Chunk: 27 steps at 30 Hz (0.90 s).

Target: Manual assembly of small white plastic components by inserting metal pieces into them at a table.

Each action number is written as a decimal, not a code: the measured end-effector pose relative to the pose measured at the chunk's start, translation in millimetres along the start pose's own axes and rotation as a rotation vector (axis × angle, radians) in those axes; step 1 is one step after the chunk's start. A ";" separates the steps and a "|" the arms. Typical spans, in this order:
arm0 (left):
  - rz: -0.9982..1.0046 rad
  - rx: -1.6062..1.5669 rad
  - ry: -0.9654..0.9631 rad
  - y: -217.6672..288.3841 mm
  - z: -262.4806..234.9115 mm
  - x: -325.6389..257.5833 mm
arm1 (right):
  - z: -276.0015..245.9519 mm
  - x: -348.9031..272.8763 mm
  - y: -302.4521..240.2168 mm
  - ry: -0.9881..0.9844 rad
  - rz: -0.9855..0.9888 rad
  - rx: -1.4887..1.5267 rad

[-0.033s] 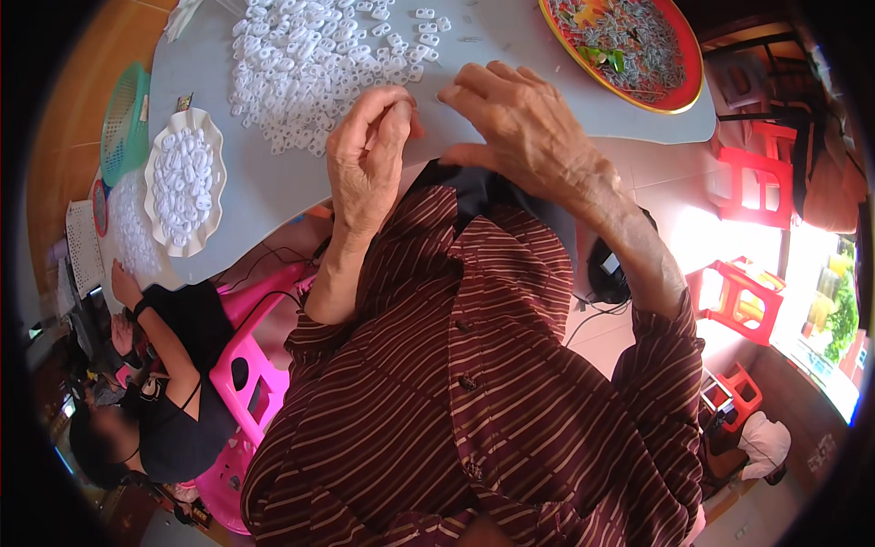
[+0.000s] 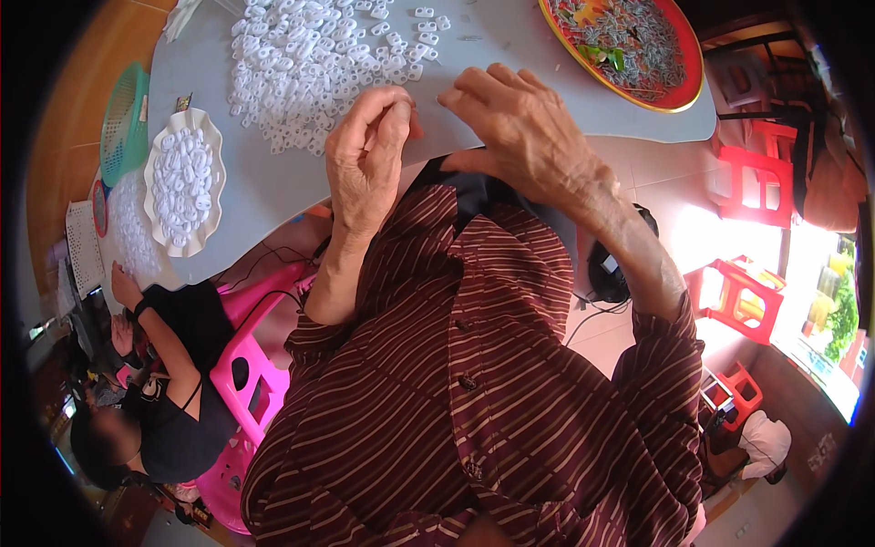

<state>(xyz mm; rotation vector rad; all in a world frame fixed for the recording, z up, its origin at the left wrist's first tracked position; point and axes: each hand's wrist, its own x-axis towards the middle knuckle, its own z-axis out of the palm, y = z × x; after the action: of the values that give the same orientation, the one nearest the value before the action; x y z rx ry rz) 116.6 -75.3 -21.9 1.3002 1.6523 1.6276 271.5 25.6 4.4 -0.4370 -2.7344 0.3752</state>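
Observation:
My left hand (image 2: 369,159) is raised over the front edge of the table, its fingers curled and the thumb pressed against them. Whatever it may hold is hidden. To its right, my right hand (image 2: 524,128) hovers with the fingers bent forward and the thumb apart; nothing shows in it. A heap of small white plastic pieces with two holes (image 2: 292,68) spreads just beyond my left hand. Past my right hand lies a red round tray (image 2: 694,68) with a gold rim, filled with many thin grey metal pieces and a green bit.
On the left of the grey table (image 2: 264,196) stand a scalloped white dish (image 2: 217,214) of white pieces and a green basket (image 2: 118,137). A person in black (image 2: 187,428) sits there by a pink chair (image 2: 251,374). Red stools (image 2: 747,301) stand at right.
My right hand has shifted very slightly, its thumb a little higher. The left hand and the pieces on the table look the same.

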 end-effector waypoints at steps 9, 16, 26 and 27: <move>0.004 -0.002 -0.040 -1.9 0.0 -1.8 | 29.2 -26.1 3.0 0.226 -0.037 0.002; 0.037 0.027 -0.057 -4.5 2.4 -3.2 | 32.6 -33.8 13.8 0.264 -0.105 0.142; -0.017 -0.045 -0.127 6.1 21.2 10.0 | 20.1 0.2 8.1 0.455 0.374 0.648; -0.018 -0.043 -0.123 5.3 22.3 12.5 | 19.5 1.9 6.7 0.427 0.431 0.691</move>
<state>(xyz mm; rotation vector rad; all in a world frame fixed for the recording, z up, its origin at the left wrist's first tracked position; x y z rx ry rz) 131.8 -54.5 -17.4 1.3325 1.5436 1.5321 264.2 28.5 -14.8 -0.7881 -1.9224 1.1360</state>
